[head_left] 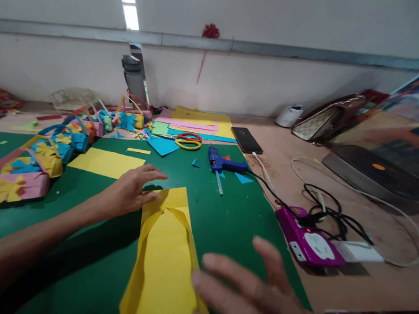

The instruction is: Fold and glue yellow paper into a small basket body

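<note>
A folded yellow paper sheet (167,263) lies lengthwise in front of me on the green mat (92,263), its long side flaps partly raised. My left hand (134,190) is at its far left corner, fingers stretched out and the thumb at or just over the paper. At the near right edge of the sheet, my right hand (251,292) is spread, slightly blurred, its fingertips over or against the side flap. Beyond my left hand lies a flat yellow paper piece (106,162). A blue glue gun (219,164) with a clear glue stick rests farther right.
Several small paper baskets (19,185) with bows line the left side. Scissors (187,141) and paper sheets (201,121) lie at the back. On the right are a black phone (246,139), a purple power strip (307,239) with tangled cables, and a handbag (325,116).
</note>
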Demonstrator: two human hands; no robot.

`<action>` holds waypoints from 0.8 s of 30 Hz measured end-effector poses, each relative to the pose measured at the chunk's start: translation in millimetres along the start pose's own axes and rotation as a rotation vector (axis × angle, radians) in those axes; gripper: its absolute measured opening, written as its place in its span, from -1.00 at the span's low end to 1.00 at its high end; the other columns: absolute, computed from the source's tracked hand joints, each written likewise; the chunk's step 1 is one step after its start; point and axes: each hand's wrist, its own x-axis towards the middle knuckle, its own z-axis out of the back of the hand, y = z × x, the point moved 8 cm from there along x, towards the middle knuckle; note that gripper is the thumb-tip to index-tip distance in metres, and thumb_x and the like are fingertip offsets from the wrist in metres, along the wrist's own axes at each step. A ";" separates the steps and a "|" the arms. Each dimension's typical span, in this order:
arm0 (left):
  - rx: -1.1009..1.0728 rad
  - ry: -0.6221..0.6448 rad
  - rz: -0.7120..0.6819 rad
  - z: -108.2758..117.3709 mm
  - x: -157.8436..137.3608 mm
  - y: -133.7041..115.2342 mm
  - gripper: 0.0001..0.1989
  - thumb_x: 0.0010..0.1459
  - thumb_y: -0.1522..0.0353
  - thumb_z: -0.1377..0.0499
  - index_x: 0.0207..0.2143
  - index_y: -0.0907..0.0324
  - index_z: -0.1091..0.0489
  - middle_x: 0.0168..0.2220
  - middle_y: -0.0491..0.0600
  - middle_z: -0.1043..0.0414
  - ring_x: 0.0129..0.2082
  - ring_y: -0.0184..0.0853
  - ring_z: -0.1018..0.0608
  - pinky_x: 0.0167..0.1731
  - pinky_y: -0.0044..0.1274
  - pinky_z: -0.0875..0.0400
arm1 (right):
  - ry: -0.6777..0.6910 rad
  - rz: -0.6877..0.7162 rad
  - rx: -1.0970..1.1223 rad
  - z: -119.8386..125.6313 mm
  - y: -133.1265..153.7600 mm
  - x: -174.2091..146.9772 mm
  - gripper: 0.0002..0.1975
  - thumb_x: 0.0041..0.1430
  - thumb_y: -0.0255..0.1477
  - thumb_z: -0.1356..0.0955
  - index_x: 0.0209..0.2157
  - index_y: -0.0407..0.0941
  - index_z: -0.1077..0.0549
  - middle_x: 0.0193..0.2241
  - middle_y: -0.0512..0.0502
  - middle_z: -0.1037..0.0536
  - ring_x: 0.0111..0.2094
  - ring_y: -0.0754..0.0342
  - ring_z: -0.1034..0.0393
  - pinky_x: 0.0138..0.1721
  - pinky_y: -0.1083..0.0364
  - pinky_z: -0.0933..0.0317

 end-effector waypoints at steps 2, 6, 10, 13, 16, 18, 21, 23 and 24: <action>-0.049 -0.088 0.049 0.8 -3.7 8.7 -0.57 0.08 0.26 -0.13 0.00 0.22 -0.30 -0.07 0.11 -0.36 -0.15 -0.24 -0.44 -0.17 -0.43 -0.35 | -0.067 -0.131 0.248 2.1 -27.4 7.2 -0.77 0.21 -0.32 -0.22 -0.15 0.02 -0.42 -0.20 -0.04 -0.56 -0.09 0.02 -0.41 0.05 -0.03 -0.15; -0.284 -0.109 0.186 -13.2 -5.3 25.3 -0.48 -0.01 0.23 -0.17 0.02 0.23 -0.27 -0.20 0.05 -0.44 -0.20 -0.25 -0.47 -0.20 -0.44 -0.38 | 0.050 -0.680 0.689 -57.9 -91.7 15.9 -0.67 0.15 -0.39 -0.27 -0.03 -0.14 -0.32 -0.19 -0.18 -0.52 -0.23 0.06 -0.45 -0.24 0.07 -0.33; -0.494 -0.016 0.263 -29.9 -5.0 25.8 -0.77 -0.04 0.25 -0.16 -0.38 0.23 -0.42 -0.46 -0.08 -0.46 -0.46 -0.35 -0.47 -0.47 -0.58 -0.35 | 0.298 -0.871 1.003 -127.6 -88.9 17.7 -0.57 -0.01 -0.47 -0.35 -0.04 -0.24 -0.34 -0.40 -0.10 -0.54 -0.42 0.12 -0.41 -0.40 0.15 -0.27; -0.548 -0.107 0.246 -22.0 -7.2 19.2 -0.83 -0.04 0.28 -0.15 -0.52 0.22 -0.37 -0.55 -0.12 -0.38 -0.54 -0.42 -0.39 -0.54 -0.62 -0.27 | 0.362 -0.831 1.059 -142.6 -75.3 20.7 -0.78 -0.02 -0.51 -0.31 -0.27 -0.23 -0.46 -0.48 -0.04 -0.51 -0.47 0.15 -0.34 -0.47 0.20 -0.18; -0.655 -0.159 0.216 -17.2 -9.6 12.2 -0.84 -0.04 0.29 -0.17 -0.52 0.22 -0.36 -0.52 -0.11 -0.38 -0.50 -0.42 -0.38 -0.50 -0.61 -0.27 | 0.384 -0.745 1.130 -139.9 -64.9 25.9 -0.86 0.04 -0.49 -0.26 -0.46 -0.20 -0.45 -0.51 0.02 -0.46 -0.48 0.16 -0.29 -0.51 0.21 -0.11; -0.734 -0.161 0.232 -19.0 -10.3 12.3 -0.84 -0.05 0.29 -0.19 -0.51 0.22 -0.36 -0.52 -0.12 -0.37 -0.50 -0.43 -0.37 -0.48 -0.61 -0.27 | 0.362 -0.723 1.137 -134.1 -65.0 28.4 -0.80 0.10 -0.41 -0.23 -0.47 -0.19 -0.43 -0.53 0.04 -0.41 -0.50 0.17 -0.25 -0.54 0.22 -0.07; -0.851 -0.180 0.293 -24.8 -9.9 20.6 -0.82 -0.10 0.28 -0.24 -0.52 0.21 -0.34 -0.55 -0.16 -0.34 -0.54 -0.46 -0.35 -0.50 -0.62 -0.26 | 0.306 -0.718 1.137 -125.4 -67.9 30.3 -0.65 0.17 -0.26 -0.19 -0.54 -0.17 -0.36 -0.59 0.05 -0.31 -0.56 0.20 -0.16 -0.58 0.22 -0.01; -0.922 -0.190 0.323 -29.7 -8.8 27.9 -0.79 -0.11 0.27 -0.26 -0.51 0.20 -0.32 -0.57 -0.18 -0.33 -0.57 -0.48 -0.35 -0.53 -0.62 -0.25 | 0.270 -0.724 1.174 -120.7 -67.4 29.6 -0.64 0.17 -0.21 -0.20 -0.55 -0.17 -0.34 -0.59 0.06 -0.29 -0.57 0.21 -0.13 -0.58 0.22 -0.01; -0.959 -0.187 0.334 -32.7 -8.1 31.0 -0.79 -0.11 0.27 -0.26 -0.51 0.20 -0.32 -0.58 -0.18 -0.33 -0.58 -0.48 -0.35 -0.54 -0.63 -0.25 | 0.261 -0.734 1.211 -119.4 -65.9 28.5 -0.67 0.16 -0.23 -0.22 -0.52 -0.17 -0.35 -0.57 0.05 -0.32 -0.56 0.21 -0.16 -0.57 0.22 -0.04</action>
